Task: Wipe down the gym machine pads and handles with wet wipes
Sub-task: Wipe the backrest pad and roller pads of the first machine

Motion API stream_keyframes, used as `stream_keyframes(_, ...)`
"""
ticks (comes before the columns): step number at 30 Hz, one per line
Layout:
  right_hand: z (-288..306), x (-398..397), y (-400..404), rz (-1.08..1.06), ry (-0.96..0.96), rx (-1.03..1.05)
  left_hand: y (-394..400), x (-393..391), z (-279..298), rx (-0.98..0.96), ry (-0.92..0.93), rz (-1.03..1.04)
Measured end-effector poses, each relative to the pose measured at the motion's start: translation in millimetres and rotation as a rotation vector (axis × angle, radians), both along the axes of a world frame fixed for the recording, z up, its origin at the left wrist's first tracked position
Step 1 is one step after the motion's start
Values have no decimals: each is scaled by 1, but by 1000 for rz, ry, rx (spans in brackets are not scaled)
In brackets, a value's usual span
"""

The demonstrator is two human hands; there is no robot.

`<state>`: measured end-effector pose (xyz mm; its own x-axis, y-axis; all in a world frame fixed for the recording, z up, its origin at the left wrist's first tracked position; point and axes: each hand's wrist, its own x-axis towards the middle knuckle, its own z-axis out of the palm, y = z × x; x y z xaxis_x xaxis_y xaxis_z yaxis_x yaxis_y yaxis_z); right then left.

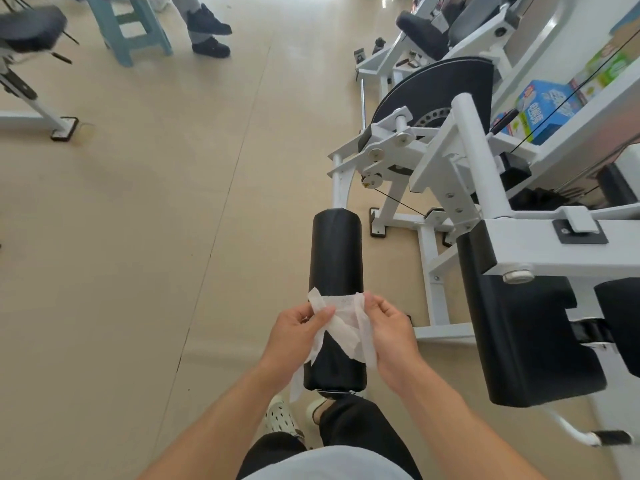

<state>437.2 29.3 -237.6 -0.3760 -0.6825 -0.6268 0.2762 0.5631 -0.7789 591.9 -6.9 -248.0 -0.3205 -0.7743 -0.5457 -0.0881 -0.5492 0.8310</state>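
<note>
A white wet wipe [341,318] is stretched between both my hands, just above the near half of a black cylindrical roller pad [336,258]. My left hand [296,332] pinches the wipe's left edge; a loose tail hangs down past my wrist. My right hand [389,329] pinches its right edge. To the right, a large black seat pad [526,334] sits on the white machine frame [460,168]. Whether the wipe touches the roller is not clear.
A blue wipes packet [543,112] and other boxes lie on a white ledge at the far right. A black weight disc [440,88] stands behind the frame. Another person's legs and a blue stool [128,26] are at the top left. Beige floor spreads left.
</note>
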Motion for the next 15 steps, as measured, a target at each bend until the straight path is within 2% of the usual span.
stream_keyframes(3,1,-3,3,65,-45,-1,1,2,2,16,-4,25)
stream_keyframes(6,3,-6,5,173,4,4,2,6,2,13,10,34)
stream_keyframes(10,-1,-11,0,72,122,15,5,10,-1,-1,-27,70)
stream_keyframes(15,3,-11,-10,-11,268,-83,5,14,-3,28,-51,9)
